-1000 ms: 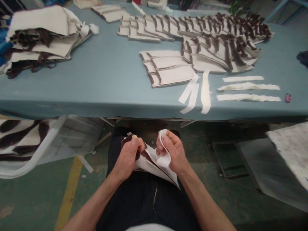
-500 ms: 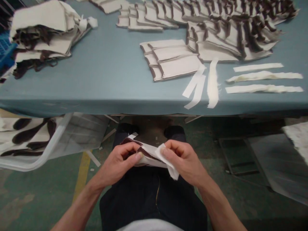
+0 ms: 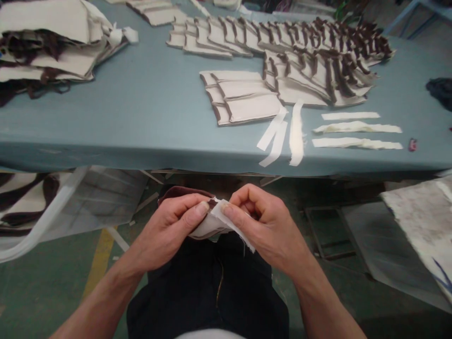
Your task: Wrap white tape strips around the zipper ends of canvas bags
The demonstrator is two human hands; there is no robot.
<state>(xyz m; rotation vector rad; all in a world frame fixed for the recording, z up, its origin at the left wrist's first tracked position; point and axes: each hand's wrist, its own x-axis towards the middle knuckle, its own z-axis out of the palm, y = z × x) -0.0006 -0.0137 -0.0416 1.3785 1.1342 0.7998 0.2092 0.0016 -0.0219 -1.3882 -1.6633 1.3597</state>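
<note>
Over my lap, below the table's near edge, my left hand point(image 3: 169, 226) and my right hand point(image 3: 263, 225) both pinch one small white fabric piece with a dark brown edge point(image 3: 216, 222). The thumbs meet at its top corner. A white flap of it hangs down under my right thumb. A brown part curves out behind my left fingers. Both hands are closed on it.
A blue-grey table point(image 3: 141, 122) carries folded white-and-brown pieces point(image 3: 243, 96), long overlapping rows of them point(image 3: 300, 52), a tall stack point(image 3: 45, 47) at far left and loose white strips point(image 3: 353, 129). A clear plastic bag of fabric point(image 3: 52, 207) sits at my left, a sheet point(image 3: 416, 221) at my right.
My hands have drawn closer together and gathered the fabric piece into a tighter fold; the white flap that my right hand held up now hangs short under the thumb.
</note>
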